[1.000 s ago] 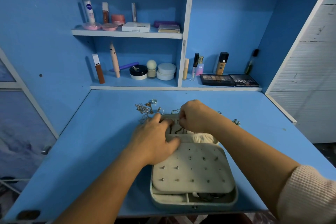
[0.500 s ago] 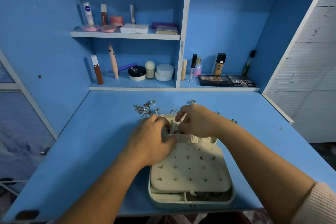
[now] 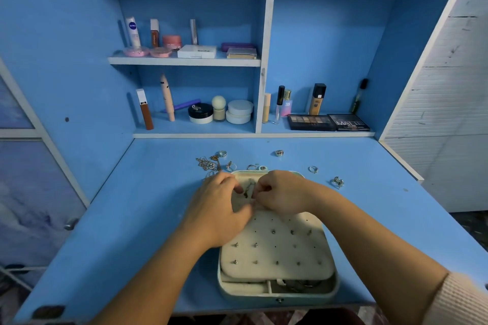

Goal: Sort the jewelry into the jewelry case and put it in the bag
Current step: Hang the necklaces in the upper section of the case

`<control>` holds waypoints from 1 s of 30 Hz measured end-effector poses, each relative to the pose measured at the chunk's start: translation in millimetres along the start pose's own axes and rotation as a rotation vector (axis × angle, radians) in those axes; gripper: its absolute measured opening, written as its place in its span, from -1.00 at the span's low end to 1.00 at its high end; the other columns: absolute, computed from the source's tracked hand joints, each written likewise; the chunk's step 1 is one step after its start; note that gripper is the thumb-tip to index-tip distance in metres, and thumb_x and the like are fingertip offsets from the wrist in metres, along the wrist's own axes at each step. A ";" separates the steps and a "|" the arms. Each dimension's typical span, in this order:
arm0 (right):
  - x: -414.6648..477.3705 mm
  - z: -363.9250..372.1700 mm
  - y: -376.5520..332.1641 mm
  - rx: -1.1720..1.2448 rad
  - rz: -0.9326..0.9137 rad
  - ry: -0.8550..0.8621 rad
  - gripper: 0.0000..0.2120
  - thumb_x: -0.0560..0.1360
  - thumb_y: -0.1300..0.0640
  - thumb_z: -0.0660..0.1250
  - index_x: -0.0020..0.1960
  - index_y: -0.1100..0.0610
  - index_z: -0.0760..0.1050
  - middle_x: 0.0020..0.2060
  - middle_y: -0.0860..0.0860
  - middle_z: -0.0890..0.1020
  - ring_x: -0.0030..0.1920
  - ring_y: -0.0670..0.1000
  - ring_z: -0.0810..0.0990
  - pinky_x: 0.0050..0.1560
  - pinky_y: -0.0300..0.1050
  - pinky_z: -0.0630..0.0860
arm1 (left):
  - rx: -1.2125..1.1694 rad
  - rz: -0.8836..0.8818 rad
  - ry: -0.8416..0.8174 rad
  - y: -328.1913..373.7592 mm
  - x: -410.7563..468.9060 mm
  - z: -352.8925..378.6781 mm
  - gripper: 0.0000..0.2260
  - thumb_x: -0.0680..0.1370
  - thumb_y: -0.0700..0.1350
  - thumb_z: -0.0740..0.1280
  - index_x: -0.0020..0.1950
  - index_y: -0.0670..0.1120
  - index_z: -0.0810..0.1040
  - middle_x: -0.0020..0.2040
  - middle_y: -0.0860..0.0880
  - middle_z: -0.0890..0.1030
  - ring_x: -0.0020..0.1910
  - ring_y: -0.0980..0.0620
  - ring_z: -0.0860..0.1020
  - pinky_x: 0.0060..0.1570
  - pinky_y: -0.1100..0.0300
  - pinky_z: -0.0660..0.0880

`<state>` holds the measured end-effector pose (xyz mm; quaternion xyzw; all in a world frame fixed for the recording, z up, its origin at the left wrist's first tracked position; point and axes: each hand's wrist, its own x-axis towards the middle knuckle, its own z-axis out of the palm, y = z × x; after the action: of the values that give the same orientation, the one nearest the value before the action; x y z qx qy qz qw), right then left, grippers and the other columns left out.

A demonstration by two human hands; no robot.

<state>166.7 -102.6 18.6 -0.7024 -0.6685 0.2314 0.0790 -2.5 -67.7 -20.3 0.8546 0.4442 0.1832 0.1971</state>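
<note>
The jewelry case lies open on the blue table, and both hands work over its far half. The near half is covered by a cream earring panel with small studs set in rows.

The right hand has its fingers curled in, and its grip is pinching a small dark piece of jewelry that lies against the case's cream lining. It is too small to tell what it is. The left hand comes in from the other side of the piece, fingers curled too, thumb lying on the lining. I cannot tell whether its grip holds the piece or only touches it.

Loose jewelry sits on the table round the case's far end. A tangle of chains and rings is off its far left corner. One ring lies beyond it, another ring is off its far right corner, and an ornate piece lies to its right. Behind the case, shelves hold cosmetics.
</note>
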 end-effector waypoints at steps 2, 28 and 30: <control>1.1 -2.5 -0.7 0.012 0.023 -0.022 -0.80 0.46 0.06 0.20 -0.23 0.13 0.52 -0.25 0.06 0.58 -0.25 0.00 0.46 -0.16 -0.08 0.44 | -0.004 -0.026 -0.008 1.6 -1.8 -0.9 -0.63 0.38 0.20 0.17 0.07 0.03 0.49 0.23 0.16 0.42 0.26 0.11 0.39 0.25 0.13 0.38; 18.9 -2.1 -10.8 0.018 -0.184 0.140 -0.86 0.48 0.06 0.29 -0.04 0.09 0.57 -0.11 -0.03 0.57 -0.17 -0.08 0.52 -0.18 -0.22 0.47 | 0.307 0.034 -0.050 -57.8 -38.0 -2.7 -0.25 0.39 0.37 -0.23 0.54 0.17 0.10 0.57 0.16 0.05 0.56 0.13 -0.04 0.51 0.12 -0.12; 32.0 -7.5 -19.8 -0.022 -0.219 0.168 -0.86 0.51 0.06 0.28 0.01 0.06 0.56 -0.06 -0.05 0.54 -0.18 -0.10 0.47 -0.22 -0.27 0.39 | 0.301 0.031 -0.041 -57.9 -38.1 -2.4 -0.26 0.39 0.37 -0.21 0.54 0.18 0.10 0.58 0.15 0.06 0.56 0.13 -0.04 0.51 0.12 -0.13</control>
<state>152.0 -68.0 26.5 -0.6431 -0.7345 0.1546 0.1517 -64.0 -68.4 -52.5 0.8849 0.4492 0.0998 0.0728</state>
